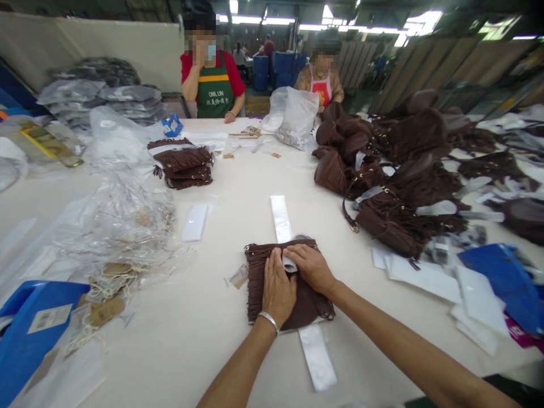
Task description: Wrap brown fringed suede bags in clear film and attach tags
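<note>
A dark brown fringed bag (312, 306) lies flat in front of me, across a long white strip (318, 357) that shows beyond its far and near edges. My left hand (278, 292) rests on the bag with fingers stretched forward, their tips beside a small grey-white roll (289, 264). From the right, my right hand (312, 267) lies over the bag's upper part, fingers extended and touching the roll's far side. What is under both palms is hidden. A small tan tag (238, 276) in clear plastic is at the bag's left edge.
To the left are crumpled clear bags (114, 209), strung tags (106, 310) and a blue bin (38, 334). Folded brown bags (182, 161) are stacked farther back. A heap of brown bags (395, 153) and white sheets (420, 277) occupy the right. Two people sit across the table (238, 198).
</note>
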### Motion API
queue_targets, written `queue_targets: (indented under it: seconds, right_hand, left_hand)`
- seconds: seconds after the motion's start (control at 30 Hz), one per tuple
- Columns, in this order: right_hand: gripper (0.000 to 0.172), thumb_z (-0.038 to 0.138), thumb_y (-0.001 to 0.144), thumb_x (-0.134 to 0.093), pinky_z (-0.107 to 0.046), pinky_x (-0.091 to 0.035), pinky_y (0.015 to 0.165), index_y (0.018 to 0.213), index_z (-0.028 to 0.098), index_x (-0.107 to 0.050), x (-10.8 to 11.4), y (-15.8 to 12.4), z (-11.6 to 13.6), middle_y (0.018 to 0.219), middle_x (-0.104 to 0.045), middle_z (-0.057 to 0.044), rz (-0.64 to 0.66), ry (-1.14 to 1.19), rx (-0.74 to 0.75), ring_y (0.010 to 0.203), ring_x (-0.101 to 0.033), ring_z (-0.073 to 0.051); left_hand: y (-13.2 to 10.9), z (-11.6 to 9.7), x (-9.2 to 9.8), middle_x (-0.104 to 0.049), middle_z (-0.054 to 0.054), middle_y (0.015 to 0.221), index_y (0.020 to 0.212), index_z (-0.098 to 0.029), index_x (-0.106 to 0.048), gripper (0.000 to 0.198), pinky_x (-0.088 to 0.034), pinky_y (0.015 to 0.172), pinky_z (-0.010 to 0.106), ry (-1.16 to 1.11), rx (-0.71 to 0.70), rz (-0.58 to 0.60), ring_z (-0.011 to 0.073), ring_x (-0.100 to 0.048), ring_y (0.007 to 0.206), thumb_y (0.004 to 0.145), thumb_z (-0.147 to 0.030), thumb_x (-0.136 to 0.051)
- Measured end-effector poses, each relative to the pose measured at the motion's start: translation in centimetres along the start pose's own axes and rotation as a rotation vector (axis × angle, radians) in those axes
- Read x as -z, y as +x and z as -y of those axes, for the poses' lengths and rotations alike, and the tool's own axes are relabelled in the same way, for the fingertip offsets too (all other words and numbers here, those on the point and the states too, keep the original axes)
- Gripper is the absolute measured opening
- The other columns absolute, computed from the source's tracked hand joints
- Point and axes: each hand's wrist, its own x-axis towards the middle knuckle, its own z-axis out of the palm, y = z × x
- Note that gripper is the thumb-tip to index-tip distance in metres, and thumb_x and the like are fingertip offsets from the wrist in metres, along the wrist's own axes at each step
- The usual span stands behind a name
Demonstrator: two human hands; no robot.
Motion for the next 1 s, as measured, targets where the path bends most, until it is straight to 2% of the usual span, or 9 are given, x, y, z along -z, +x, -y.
queue_targets:
  seconds: [0.2,0.4,0.5,0.6,0.7,0.77,0.83,0.9,1.0]
  right_hand:
    - [0.043,0.013,0.094,-0.047,-0.042,-0.040,0.111,0.136,0.017,-0.054,0.1,-1.0,-0.5,0.137,-0.056,-0.012,0.069,-0.076,0.084,0.128,-0.050,-0.023]
    - [0.057,0.012,0.091,-0.046,-0.043,-0.035,0.114,0.148,0.010,-0.036,1.0,-2.2,-0.4,0.150,-0.039,-0.016,0.160,-0.057,0.153,0.141,-0.033,-0.024]
    - [0.059,0.015,0.092,-0.045,-0.043,-0.031,0.116,0.149,0.008,-0.032,0.7,-2.3,-0.4,0.153,-0.034,-0.016,0.191,-0.018,0.138,0.144,-0.026,-0.024]
    - [0.056,0.015,0.093,-0.042,-0.043,-0.029,0.117,0.149,0.009,-0.033,0.5,-2.2,-0.4,0.153,-0.033,-0.016,0.202,0.021,0.091,0.144,-0.026,-0.023]
    - [0.051,0.015,0.095,-0.037,-0.041,-0.032,0.115,0.146,0.012,-0.036,2.1,-3.1,0.4,0.152,-0.036,-0.014,0.140,0.058,0.024,0.142,-0.031,-0.020]
    - [0.041,0.019,0.098,-0.035,-0.039,-0.037,0.110,0.137,0.014,-0.047,3.9,-4.9,1.8,0.145,-0.046,-0.013,0.055,0.052,-0.054,0.135,-0.040,-0.020]
    - [0.032,0.027,0.101,-0.034,-0.036,-0.043,0.099,0.116,0.016,-0.060,5.6,-7.9,3.7,0.123,-0.062,-0.013,0.044,0.028,-0.104,0.117,-0.054,-0.021]
    - [0.034,0.034,0.102,-0.035,-0.033,-0.045,0.085,0.095,0.018,-0.063,6.4,-11.4,5.7,0.094,-0.067,-0.010,0.147,0.010,-0.079,0.092,-0.060,-0.020]
    - [0.037,0.043,0.100,-0.040,-0.031,-0.042,0.071,0.080,0.019,-0.060,6.7,-15.2,8.2,0.077,-0.063,-0.006,0.284,0.048,-0.032,0.074,-0.057,-0.018]
  left_hand:
    - [-0.1,0.4,0.2,-0.022,0.014,0.159,0.153,-0.014,-0.004,0.077,-0.023,0.121,0.055,-0.004,-0.048,0.025,0.0271,-0.011,0.149,0.087,-0.012,-0.044]
    - [-0.2,0.3,1.1,-0.025,0.011,0.159,0.152,-0.016,-0.012,0.076,-0.016,0.122,0.052,0.001,-0.124,0.073,0.0245,-0.013,0.149,0.088,-0.023,-0.051]
    - [-0.1,0.4,1.0,-0.031,0.011,0.156,0.152,-0.017,-0.016,0.063,-0.015,0.122,0.052,-0.001,-0.140,0.087,0.0225,-0.019,0.147,0.096,-0.030,-0.041]
    - [0.1,0.7,0.4,-0.035,0.011,0.154,0.150,-0.015,-0.020,0.054,-0.015,0.122,0.050,0.039,-0.131,0.082,0.0205,-0.021,0.147,0.099,-0.029,-0.031]
    - [0.1,0.7,0.1,-0.036,0.009,0.154,0.149,-0.017,-0.025,0.052,-0.016,0.122,0.049,0.103,-0.151,0.104,0.0205,-0.022,0.146,0.099,-0.030,-0.032]
    - [0.0,0.6,0.2,-0.036,0.007,0.154,0.148,-0.020,-0.028,0.051,-0.016,0.121,0.049,0.129,-0.156,0.108,0.0207,-0.023,0.146,0.099,-0.030,-0.033]
    - [0.0,0.4,0.2,-0.036,0.006,0.155,0.148,-0.022,-0.030,0.050,-0.016,0.121,0.049,0.143,-0.155,0.111,0.0210,-0.023,0.146,0.099,-0.031,-0.034]
    - [-0.1,0.3,0.3,-0.035,0.006,0.155,0.147,-0.024,-0.031,0.049,-0.015,0.121,0.049,0.158,-0.151,0.119,0.0212,-0.022,0.146,0.099,-0.032,-0.034]
    - [-0.1,0.2,0.3,-0.034,0.006,0.156,0.147,-0.024,-0.032,0.050,-0.015,0.121,0.049,0.179,-0.147,0.122,0.0216,-0.022,0.146,0.098,-0.032,-0.035]
